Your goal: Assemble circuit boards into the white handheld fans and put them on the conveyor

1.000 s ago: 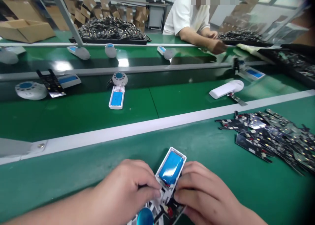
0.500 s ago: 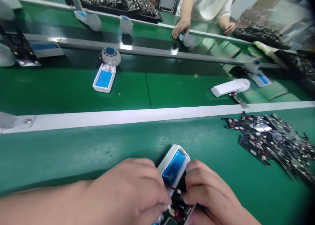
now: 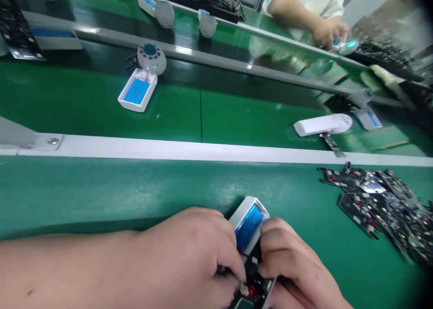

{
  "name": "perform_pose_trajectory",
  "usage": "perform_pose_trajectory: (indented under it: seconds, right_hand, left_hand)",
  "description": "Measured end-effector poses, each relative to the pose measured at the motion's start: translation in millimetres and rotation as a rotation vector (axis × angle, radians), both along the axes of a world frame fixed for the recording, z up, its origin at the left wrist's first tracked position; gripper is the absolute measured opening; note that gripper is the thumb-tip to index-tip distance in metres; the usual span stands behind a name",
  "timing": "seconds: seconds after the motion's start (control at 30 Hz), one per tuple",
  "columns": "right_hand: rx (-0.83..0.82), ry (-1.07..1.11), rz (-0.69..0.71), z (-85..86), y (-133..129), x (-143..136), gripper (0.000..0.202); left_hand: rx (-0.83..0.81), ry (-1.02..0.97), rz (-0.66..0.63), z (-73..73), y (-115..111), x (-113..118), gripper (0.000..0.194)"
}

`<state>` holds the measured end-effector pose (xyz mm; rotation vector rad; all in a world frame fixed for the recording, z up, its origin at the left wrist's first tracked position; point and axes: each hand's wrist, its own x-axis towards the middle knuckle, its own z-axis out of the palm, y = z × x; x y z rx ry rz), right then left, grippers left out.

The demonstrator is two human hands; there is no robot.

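A white plastic housing with a blue battery in it lies tilted on the green bench between my hands. A black circuit board with a green-grey square part sits at its near end, and a thin red wire runs between them. My right hand is closed on the board's right edge, with its fingers against the housing. My left hand is closed in a pinch, its fingertips at a small pale connector on the board. My left fingers partly hide the connector and the housing's lower part.
Loose black circuit boards are piled at the right. Beyond the white rail, a green belt carries an opened white fan unit and a white housing with its board hanging out. Across it, a co-worker's hands hold a lit unit.
The view has shifted, and my hands with the housing appear slightly further right. My left fingertips remain at the connector. The co-worker's hands have come together at the right around a glowing unit.
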<state>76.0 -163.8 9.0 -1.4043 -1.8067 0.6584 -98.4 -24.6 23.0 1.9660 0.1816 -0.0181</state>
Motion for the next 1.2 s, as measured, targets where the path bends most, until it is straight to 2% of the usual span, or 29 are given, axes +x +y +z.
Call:
perform_pose_trajectory:
  seconds: [0.17, 0.33, 0.5, 0.67, 0.83, 1.0, 1.2]
  right_hand:
    - [-0.059, -0.027, 0.054, 0.6, -0.4, 0.2, 0.018]
    - [-0.088, -0.029, 0.046, 0.7, -2.1, 0.2, 0.018]
    - [-0.084, -0.038, 0.063, -2.7, -3.0, -0.7, 0.021]
    - [-0.059, -0.038, 0.036, -5.3, -1.6, -0.9, 0.024]
    - [0.039, -0.205, 0.013, -3.6, 2.3, 0.3, 0.025]
    - [-0.024, -0.19, -0.019, -5.0, -1.7, -2.4, 0.026]
    - [-0.026, -0.165, 0.02, -13.0, -4.0, 0.1, 0.03]
  left_hand:
    - [-0.158, 0.108, 0.044, -2.2, 0.0, 0.2, 0.019]
    - [-0.291, 0.224, 0.074, -2.5, 0.2, -0.6, 0.02]
    - [-0.387, 0.25, 0.102, -11.5, -7.0, -2.1, 0.022]
    - [-0.4, 0.24, 0.155, -15.6, -9.4, -2.5, 0.021]
    - [-0.389, 0.414, 0.135, -8.3, -3.6, -0.6, 0.021]
    - [-0.428, 0.381, 0.156, -7.4, -2.7, -0.4, 0.015]
    - [-0.49, 0.395, 0.194, -7.7, -1.1, -0.2, 0.009]
